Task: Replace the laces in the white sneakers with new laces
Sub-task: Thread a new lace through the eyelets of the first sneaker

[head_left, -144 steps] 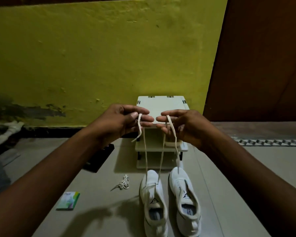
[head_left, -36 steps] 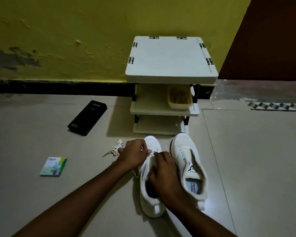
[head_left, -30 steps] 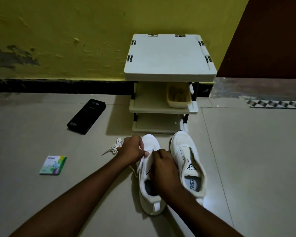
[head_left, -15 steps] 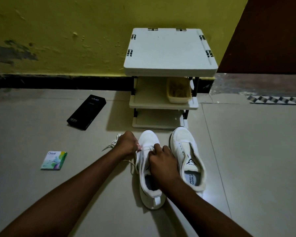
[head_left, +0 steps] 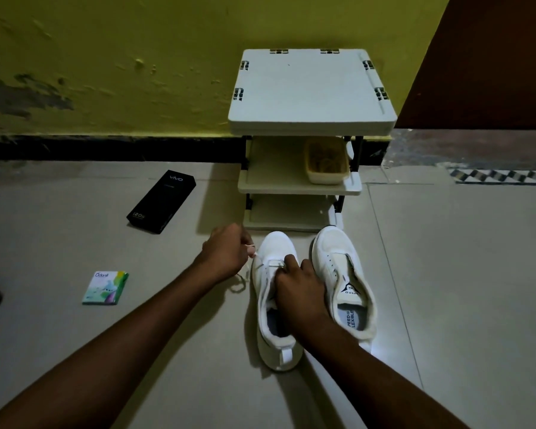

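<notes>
Two white sneakers stand side by side on the floor, toes toward the rack. The left sneaker (head_left: 274, 305) has a white lace (head_left: 271, 263) threaded across its lowest eyelets. My left hand (head_left: 225, 250) pinches one end of that lace just left of the toe. My right hand (head_left: 299, 286) rests over the sneaker's tongue and pinches the lace at the right eyelets. A loop of lace (head_left: 238, 281) lies on the floor under my left wrist. The right sneaker (head_left: 342, 274) has no lace in it.
A white three-tier plastic rack (head_left: 310, 91) stands against the yellow wall, with a small tub (head_left: 327, 161) on its middle shelf. A black phone box (head_left: 161, 201) and a small green packet (head_left: 106, 287) lie on the floor to the left.
Both hands came down from chest height to the left sneaker. In the last second my left hand has drawn the lace end out to the left and my right hand has moved toward the toe.
</notes>
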Available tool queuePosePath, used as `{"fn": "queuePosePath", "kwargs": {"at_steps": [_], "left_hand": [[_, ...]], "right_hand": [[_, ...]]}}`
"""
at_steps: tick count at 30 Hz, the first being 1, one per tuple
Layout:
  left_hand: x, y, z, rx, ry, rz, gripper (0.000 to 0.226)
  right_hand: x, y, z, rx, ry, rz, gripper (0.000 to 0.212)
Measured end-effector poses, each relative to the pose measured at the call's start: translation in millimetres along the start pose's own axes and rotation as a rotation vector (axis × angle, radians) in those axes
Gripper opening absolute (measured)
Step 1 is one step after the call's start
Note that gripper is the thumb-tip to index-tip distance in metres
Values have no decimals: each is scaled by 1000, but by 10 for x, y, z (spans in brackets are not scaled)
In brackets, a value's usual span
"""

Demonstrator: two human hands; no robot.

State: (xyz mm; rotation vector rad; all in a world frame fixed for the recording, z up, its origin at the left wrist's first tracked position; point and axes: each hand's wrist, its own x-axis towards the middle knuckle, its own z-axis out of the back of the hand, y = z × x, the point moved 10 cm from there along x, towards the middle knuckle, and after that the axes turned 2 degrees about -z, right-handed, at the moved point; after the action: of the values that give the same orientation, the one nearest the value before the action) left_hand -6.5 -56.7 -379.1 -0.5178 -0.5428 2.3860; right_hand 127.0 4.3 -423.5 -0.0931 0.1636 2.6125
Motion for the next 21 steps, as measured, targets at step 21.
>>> {"fn": "queuePosePath", "kwargs": {"at_steps": [21], "left_hand": [[-731,-1057,1521,-797,-164,-248,12]], "right_hand": [[-188,-565,2320,1371,-602,-39,6]]}}
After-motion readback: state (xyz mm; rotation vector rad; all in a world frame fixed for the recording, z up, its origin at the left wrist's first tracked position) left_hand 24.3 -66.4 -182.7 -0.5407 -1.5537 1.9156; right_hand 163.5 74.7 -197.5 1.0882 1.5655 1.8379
